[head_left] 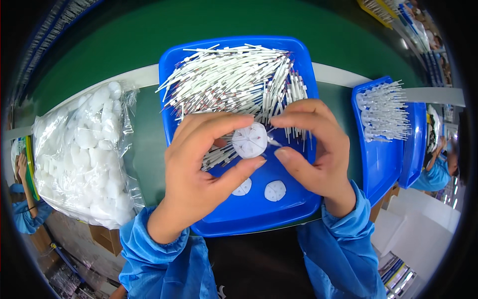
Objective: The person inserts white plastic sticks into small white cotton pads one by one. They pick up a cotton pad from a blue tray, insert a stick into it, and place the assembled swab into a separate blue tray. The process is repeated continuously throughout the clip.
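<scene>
Over the blue tray (259, 226), my left hand (199, 159) pinches a round white disc (250, 140) between thumb and forefinger. Lines fan out from the middle of its face, with small marks between them. My right hand (318, 149) is close by on the right, its thumb and forefinger apart. In that gap a small whitish piece (272, 141) shows beside the disc's edge; it is blurred, and I cannot tell what it joins. Two more white discs, one (275, 191) fully in sight and one (243, 187) partly behind my left hand, lie in the tray below. Thin white sticks (224, 74) are heaped behind my hands.
A clear plastic bag (89, 154) full of white round pieces lies at the left. On the right, a second blue tray (383, 172) holds rows of white sticks (383, 112). Other people's blue sleeves (435, 174) show at both sides. The table (149, 114) is green.
</scene>
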A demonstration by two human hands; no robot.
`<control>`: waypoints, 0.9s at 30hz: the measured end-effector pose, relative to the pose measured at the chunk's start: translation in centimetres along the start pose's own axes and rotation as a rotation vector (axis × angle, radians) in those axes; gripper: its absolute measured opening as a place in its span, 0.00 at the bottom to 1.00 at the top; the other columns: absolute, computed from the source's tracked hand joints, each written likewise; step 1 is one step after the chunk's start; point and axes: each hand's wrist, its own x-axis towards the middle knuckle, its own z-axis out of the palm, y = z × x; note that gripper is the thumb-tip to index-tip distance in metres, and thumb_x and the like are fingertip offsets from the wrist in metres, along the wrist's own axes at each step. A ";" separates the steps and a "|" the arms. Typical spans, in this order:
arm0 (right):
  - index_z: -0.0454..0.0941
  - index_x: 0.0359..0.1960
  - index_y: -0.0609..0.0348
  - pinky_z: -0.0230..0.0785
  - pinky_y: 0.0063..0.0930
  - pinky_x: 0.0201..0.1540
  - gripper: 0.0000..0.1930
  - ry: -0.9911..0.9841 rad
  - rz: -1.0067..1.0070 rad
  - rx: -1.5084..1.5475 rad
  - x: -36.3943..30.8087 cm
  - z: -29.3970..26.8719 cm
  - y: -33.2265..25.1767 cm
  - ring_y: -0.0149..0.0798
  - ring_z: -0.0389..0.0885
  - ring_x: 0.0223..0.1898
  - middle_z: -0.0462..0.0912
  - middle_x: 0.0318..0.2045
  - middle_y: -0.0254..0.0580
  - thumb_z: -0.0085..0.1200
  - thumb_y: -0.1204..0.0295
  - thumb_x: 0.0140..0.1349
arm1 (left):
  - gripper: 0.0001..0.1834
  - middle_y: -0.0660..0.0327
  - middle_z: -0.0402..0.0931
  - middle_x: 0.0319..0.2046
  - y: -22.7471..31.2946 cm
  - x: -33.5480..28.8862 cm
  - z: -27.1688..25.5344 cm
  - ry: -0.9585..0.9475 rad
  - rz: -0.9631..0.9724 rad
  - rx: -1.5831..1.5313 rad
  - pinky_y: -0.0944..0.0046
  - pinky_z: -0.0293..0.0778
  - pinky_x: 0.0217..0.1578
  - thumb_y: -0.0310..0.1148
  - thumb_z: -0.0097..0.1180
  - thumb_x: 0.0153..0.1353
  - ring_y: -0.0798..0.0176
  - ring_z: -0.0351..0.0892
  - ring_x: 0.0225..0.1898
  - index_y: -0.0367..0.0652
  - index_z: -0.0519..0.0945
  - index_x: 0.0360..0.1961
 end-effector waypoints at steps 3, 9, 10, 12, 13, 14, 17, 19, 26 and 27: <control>0.88 0.57 0.62 0.81 0.28 0.50 0.21 -0.030 0.133 0.208 -0.4 0.5 -0.2 0.32 0.90 0.43 0.91 0.42 0.40 0.74 0.81 0.61 | 0.29 0.53 0.86 0.53 0.2 0.2 -0.1 -0.010 0.176 0.219 0.58 0.82 0.50 0.24 0.84 0.49 0.54 0.86 0.52 0.41 0.88 0.55; 0.85 0.58 0.65 0.81 0.24 0.49 0.18 -0.032 0.211 0.372 -1.4 1.2 -0.1 0.28 0.90 0.42 0.91 0.38 0.37 0.70 0.83 0.66 | 0.30 0.51 0.87 0.51 0.2 0.0 0.2 0.013 0.273 0.249 0.56 0.83 0.51 0.25 0.85 0.47 0.50 0.87 0.51 0.39 0.89 0.54; 0.85 0.57 0.66 0.80 0.24 0.49 0.17 -0.034 0.245 0.418 -1.4 1.1 -0.1 0.28 0.90 0.42 0.91 0.39 0.37 0.70 0.84 0.67 | 0.30 0.51 0.87 0.52 0.1 0.1 0.2 0.005 0.275 0.223 0.56 0.83 0.51 0.26 0.85 0.47 0.50 0.87 0.51 0.38 0.89 0.55; 0.84 0.56 0.67 0.80 0.23 0.49 0.15 -0.039 0.308 0.516 -1.4 0.7 -0.3 0.27 0.90 0.43 0.91 0.39 0.37 0.69 0.84 0.68 | 0.31 0.50 0.87 0.52 0.0 0.2 0.3 -0.009 0.278 0.181 0.56 0.83 0.51 0.26 0.85 0.48 0.50 0.87 0.51 0.37 0.90 0.56; 0.84 0.55 0.67 0.80 0.23 0.49 0.15 -0.067 0.310 0.537 -1.3 0.6 -0.1 0.27 0.90 0.43 0.91 0.39 0.38 0.68 0.84 0.69 | 0.31 0.50 0.87 0.52 0.0 0.2 0.2 -0.030 0.279 0.166 0.56 0.84 0.52 0.26 0.85 0.48 0.50 0.88 0.52 0.37 0.90 0.56; 0.83 0.54 0.67 0.80 0.22 0.49 0.14 -0.093 0.314 0.553 -1.3 0.3 0.2 0.27 0.90 0.44 0.91 0.39 0.38 0.68 0.84 0.69 | 0.31 0.50 0.87 0.53 0.0 0.2 0.2 -0.052 0.281 0.147 0.56 0.84 0.52 0.26 0.85 0.48 0.50 0.88 0.52 0.37 0.90 0.56; 0.82 0.53 0.66 0.79 0.21 0.48 0.12 -0.124 0.358 0.744 -1.1 0.3 0.9 0.27 0.90 0.44 0.90 0.40 0.38 0.66 0.85 0.71 | 0.30 0.50 0.87 0.53 0.0 0.2 0.1 -0.087 0.275 0.117 0.56 0.84 0.52 0.26 0.84 0.49 0.49 0.88 0.52 0.36 0.90 0.56; 0.81 0.54 0.65 0.78 0.21 0.48 0.12 -0.120 0.384 0.843 -1.2 0.3 1.0 0.26 0.89 0.44 0.90 0.40 0.37 0.65 0.85 0.72 | 0.30 0.50 0.87 0.53 0.0 0.2 0.1 -0.098 0.275 0.107 0.56 0.85 0.52 0.25 0.84 0.50 0.49 0.88 0.52 0.35 0.90 0.56; 0.80 0.56 0.64 0.77 0.21 0.50 0.13 -0.122 0.424 0.819 -1.3 0.7 0.7 0.24 0.86 0.44 0.87 0.41 0.34 0.65 0.84 0.72 | 0.29 0.51 0.87 0.52 -0.3 0.1 0.3 -0.060 0.298 0.144 0.57 0.84 0.51 0.25 0.84 0.49 0.51 0.88 0.51 0.37 0.90 0.55; 0.80 0.56 0.63 0.77 0.21 0.50 0.14 -0.123 0.427 0.795 -1.3 0.7 0.6 0.24 0.86 0.45 0.87 0.41 0.33 0.64 0.84 0.72 | 0.29 0.51 0.88 0.52 -0.2 0.0 0.4 -0.047 0.295 0.153 0.57 0.84 0.50 0.25 0.84 0.49 0.51 0.88 0.51 0.37 0.90 0.55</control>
